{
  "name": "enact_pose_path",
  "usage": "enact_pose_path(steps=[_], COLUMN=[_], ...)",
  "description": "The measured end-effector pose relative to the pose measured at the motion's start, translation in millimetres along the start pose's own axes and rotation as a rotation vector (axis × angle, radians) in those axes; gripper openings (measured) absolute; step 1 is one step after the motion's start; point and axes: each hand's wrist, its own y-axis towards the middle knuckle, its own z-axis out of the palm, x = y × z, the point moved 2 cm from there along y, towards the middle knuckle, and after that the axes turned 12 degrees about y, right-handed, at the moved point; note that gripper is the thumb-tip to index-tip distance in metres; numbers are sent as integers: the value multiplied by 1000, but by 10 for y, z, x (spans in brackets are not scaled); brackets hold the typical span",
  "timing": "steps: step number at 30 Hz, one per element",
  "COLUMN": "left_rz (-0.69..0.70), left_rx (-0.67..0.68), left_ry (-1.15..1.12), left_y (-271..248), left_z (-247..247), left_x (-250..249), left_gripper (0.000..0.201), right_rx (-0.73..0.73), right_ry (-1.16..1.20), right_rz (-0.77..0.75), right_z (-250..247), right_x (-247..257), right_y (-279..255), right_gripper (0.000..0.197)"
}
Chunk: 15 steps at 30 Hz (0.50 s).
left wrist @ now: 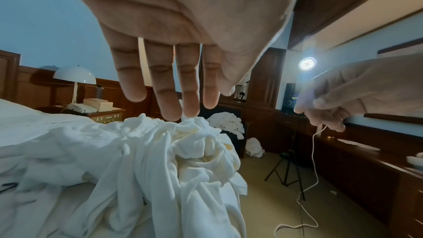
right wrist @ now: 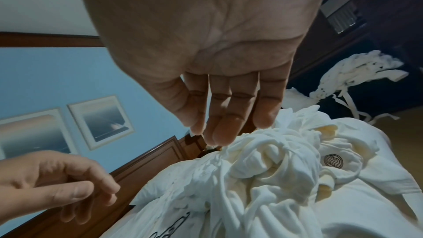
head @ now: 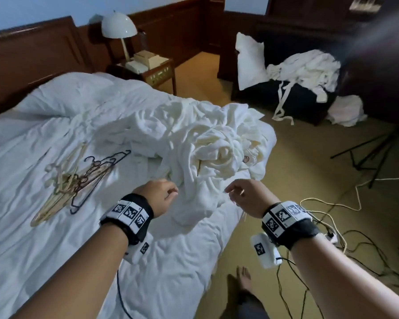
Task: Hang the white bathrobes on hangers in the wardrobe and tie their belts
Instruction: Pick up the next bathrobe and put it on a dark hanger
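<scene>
A heap of white bathrobes [head: 205,146] [left wrist: 183,151] [right wrist: 263,160] lies crumpled at the foot corner of the bed [head: 32,249]; one shows a round logo [right wrist: 333,160]. My left hand [head: 168,192] [left wrist: 176,108] hovers just above the heap's near edge, fingers relaxed and holding nothing. My right hand [head: 234,192] [right wrist: 213,133] hangs beside it over the heap's right edge, thumb against fingertips. In the left wrist view a thin pale cord [left wrist: 314,160] drops from that hand [left wrist: 325,111] to the floor. Several hangers [head: 78,178], wooden and black wire, lie tangled on the sheet to the left.
More white robes [head: 304,70] with dangling belts [head: 283,104] and a pillow [head: 249,58] sit on a dark armchair at the back right. A nightstand [head: 157,72] with a lamp [head: 119,26] stands behind the bed. Cables [head: 332,203] and a tripod [head: 366,153] cross the carpet on the right.
</scene>
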Motion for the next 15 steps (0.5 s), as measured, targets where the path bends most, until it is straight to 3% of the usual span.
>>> enact_pose_path(steps=[7,10,14,15], left_rz=[-82,-124,-207,-233], left_rx=[69,166,227,234], left_ry=[18,-18,-73,-85], left_y=[1494,1978,2411,2481], left_z=[230,384,585,633], left_x=[141,97,72,71], left_gripper=[22,22,19,20], right_rx=[-38,2,-29,-24], right_ry=[-24,-4,21,75], right_rz=[124,294,553,611], right_z=[-344,-335,-376,-372], right_x=[-841,-1256,-1738,-1812], right_y=[1809,2531,3289,3410], right_gripper=[23,52,106,110])
